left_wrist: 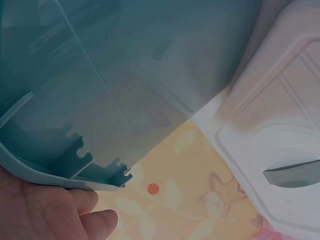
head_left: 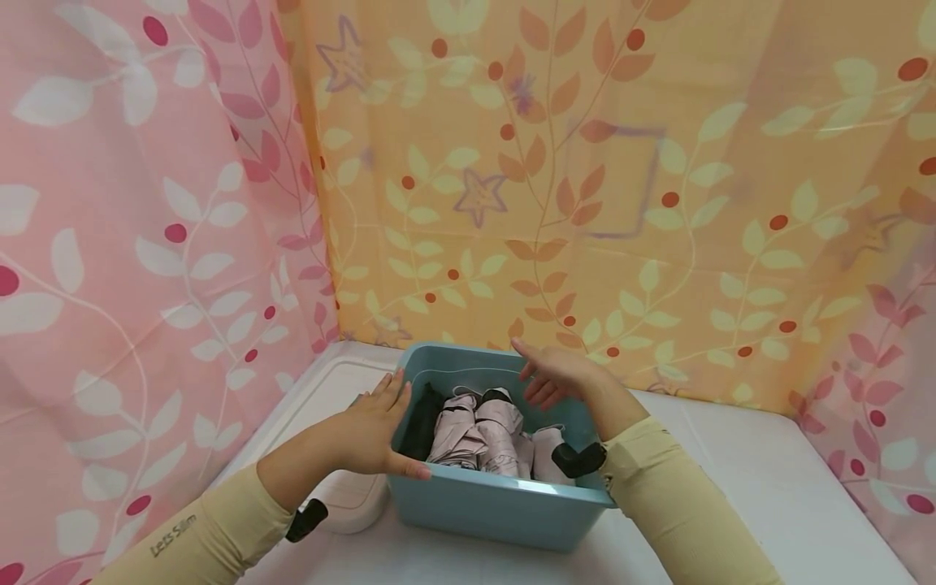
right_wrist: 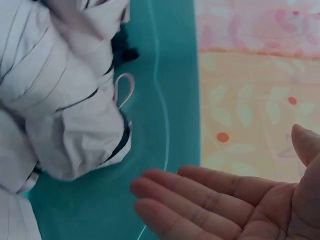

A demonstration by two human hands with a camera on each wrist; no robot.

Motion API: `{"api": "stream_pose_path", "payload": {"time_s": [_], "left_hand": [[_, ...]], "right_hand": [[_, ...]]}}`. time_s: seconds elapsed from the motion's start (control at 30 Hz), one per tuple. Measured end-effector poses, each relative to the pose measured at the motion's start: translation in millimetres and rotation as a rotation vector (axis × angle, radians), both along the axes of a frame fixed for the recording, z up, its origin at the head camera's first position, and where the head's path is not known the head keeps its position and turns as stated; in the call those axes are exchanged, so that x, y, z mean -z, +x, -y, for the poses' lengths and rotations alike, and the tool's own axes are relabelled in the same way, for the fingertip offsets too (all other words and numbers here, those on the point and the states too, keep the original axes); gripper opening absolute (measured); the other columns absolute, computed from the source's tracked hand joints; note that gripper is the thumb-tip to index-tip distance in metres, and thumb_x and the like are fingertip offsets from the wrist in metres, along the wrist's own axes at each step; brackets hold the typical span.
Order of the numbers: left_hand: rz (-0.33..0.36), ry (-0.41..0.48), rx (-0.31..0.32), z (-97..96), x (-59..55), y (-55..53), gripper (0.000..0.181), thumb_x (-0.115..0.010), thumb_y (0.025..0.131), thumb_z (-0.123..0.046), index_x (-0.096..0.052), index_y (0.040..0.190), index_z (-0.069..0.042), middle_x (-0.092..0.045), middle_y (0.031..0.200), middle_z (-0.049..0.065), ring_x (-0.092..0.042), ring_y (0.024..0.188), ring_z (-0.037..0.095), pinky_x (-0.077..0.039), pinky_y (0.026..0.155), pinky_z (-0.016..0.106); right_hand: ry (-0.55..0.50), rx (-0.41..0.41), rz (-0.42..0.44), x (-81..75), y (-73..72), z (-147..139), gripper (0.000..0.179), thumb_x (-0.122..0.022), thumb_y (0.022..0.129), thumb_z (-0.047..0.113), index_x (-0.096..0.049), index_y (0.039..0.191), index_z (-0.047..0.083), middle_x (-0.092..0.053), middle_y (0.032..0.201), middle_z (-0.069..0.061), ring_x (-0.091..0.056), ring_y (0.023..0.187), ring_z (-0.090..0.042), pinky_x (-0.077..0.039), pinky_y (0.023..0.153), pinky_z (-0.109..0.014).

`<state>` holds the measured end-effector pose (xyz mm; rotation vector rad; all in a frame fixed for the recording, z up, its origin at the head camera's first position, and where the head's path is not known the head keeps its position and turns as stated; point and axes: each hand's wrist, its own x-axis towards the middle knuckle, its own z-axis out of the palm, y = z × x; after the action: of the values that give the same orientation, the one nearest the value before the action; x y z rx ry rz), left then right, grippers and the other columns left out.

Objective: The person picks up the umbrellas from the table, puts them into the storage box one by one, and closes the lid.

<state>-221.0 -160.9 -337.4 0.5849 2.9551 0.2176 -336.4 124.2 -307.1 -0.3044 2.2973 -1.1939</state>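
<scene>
A blue-grey plastic bin (head_left: 497,508) holds several pale pink bundles (head_left: 500,435) that look like folded umbrellas with dark straps. One bundle has a thin loop (right_wrist: 125,90) at its end. A dark item (head_left: 422,426) lies along the bin's left inner wall. My left hand (head_left: 369,431) rests on the bin's left rim, fingers spread and thumb along the front edge. Over the back right part of the bin is my right hand (head_left: 559,375), its palm turned inward and fingers extended, holding nothing. In the right wrist view its fingers are apart from the bundles.
Left of the bin lies a white lid (head_left: 351,504) with a grey latch (left_wrist: 295,174) on it. The bin stands on a white surface (head_left: 702,455). Patterned cloth hangs behind it, orange (head_left: 541,227), and at the left side, pink (head_left: 146,325).
</scene>
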Motion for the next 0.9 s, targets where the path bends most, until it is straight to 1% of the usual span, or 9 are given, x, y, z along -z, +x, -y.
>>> {"api": "stream_pose_path", "payload": {"time_s": [0.2, 0.33, 0.43, 0.57, 0.63, 0.7, 0.77, 0.9], "left_hand": [[0.008, 0.006, 0.003, 0.3, 0.7, -0.8, 0.127, -0.047, 0.059, -0.085, -0.008, 0.146, -0.001, 0.007, 0.151, 0.018, 0.006, 0.138, 0.033, -0.014, 0.105, 0.057], [0.009, 0.003, -0.002, 0.5, 1.6, -1.4, 0.127, -0.046, 0.059, -0.086, -0.008, 0.146, -0.001, 0.008, 0.152, 0.017, 0.006, 0.138, 0.033, -0.014, 0.106, 0.057], [0.002, -0.005, -0.006, 0.7, 1.2, -1.4, 0.127, -0.046, 0.058, -0.086, -0.009, 0.146, -0.001, 0.007, 0.152, 0.017, 0.006, 0.138, 0.033, -0.014, 0.106, 0.057], [0.003, -0.006, -0.008, 0.6, 0.5, -1.2, 0.127, -0.047, 0.059, -0.085, -0.009, 0.146, 0.000, 0.007, 0.152, 0.017, 0.006, 0.138, 0.033, -0.014, 0.106, 0.056], [0.004, -0.006, -0.009, 0.6, 0.4, -1.0, 0.127, -0.046, 0.059, -0.085, -0.009, 0.146, 0.000, 0.007, 0.152, 0.017, 0.007, 0.138, 0.033, -0.014, 0.106, 0.056], [0.004, -0.007, -0.009, 0.5, 0.7, -1.1, 0.128, -0.046, 0.058, -0.086, -0.009, 0.146, 0.000, 0.007, 0.152, 0.017, 0.006, 0.138, 0.033, -0.015, 0.106, 0.057], [0.002, -0.008, -0.009, 0.2, 1.0, -0.9, 0.128, -0.046, 0.058, -0.086, -0.009, 0.146, 0.000, 0.008, 0.152, 0.017, 0.007, 0.138, 0.033, -0.015, 0.106, 0.057], [0.003, -0.004, -0.009, 0.0, 1.5, -0.8, 0.128, -0.047, 0.058, -0.085, -0.009, 0.146, 0.000, 0.007, 0.152, 0.017, 0.007, 0.138, 0.032, -0.013, 0.106, 0.056]], "right_hand": [[-0.031, -0.036, -0.031, -13.0, 3.8, -9.5, 0.083, -0.032, 0.089, 0.064, -0.048, 0.125, -0.008, -0.062, 0.106, -0.024, -0.063, 0.094, -0.031, -0.048, 0.083, -0.046], [-0.073, -0.062, -0.059, -24.2, 7.7, -21.9, 0.080, -0.036, 0.089, 0.063, -0.048, 0.126, -0.007, -0.063, 0.108, -0.021, -0.062, 0.099, -0.031, -0.048, 0.086, -0.044], [-0.076, -0.084, -0.091, -31.5, 9.1, -32.7, 0.079, -0.036, 0.089, 0.062, -0.045, 0.129, -0.006, -0.061, 0.113, -0.021, -0.060, 0.104, -0.032, -0.046, 0.088, -0.043], [-0.071, -0.092, -0.122, -36.2, 9.5, -46.6, 0.075, -0.035, 0.091, 0.060, -0.044, 0.130, -0.004, -0.059, 0.116, -0.020, -0.056, 0.110, -0.035, -0.045, 0.090, -0.042], [-0.069, -0.087, -0.139, -36.8, 10.7, -52.3, 0.073, -0.036, 0.091, 0.059, -0.045, 0.129, -0.003, -0.060, 0.116, -0.019, -0.055, 0.110, -0.034, -0.045, 0.091, -0.041], [-0.072, -0.085, -0.161, -37.7, 14.8, -57.3, 0.071, -0.037, 0.092, 0.057, -0.046, 0.129, -0.003, -0.060, 0.116, -0.018, -0.054, 0.112, -0.034, -0.044, 0.092, -0.041], [-0.070, -0.096, -0.205, -39.4, 22.2, -61.3, 0.069, -0.038, 0.093, 0.054, -0.048, 0.127, -0.004, -0.060, 0.117, -0.018, -0.054, 0.112, -0.033, -0.043, 0.093, -0.042], [-0.027, -0.150, -0.340, -42.5, 44.4, -68.3, 0.057, -0.041, 0.095, 0.044, -0.052, 0.125, -0.004, -0.057, 0.120, -0.019, -0.053, 0.113, -0.033, -0.041, 0.094, -0.046]]}}
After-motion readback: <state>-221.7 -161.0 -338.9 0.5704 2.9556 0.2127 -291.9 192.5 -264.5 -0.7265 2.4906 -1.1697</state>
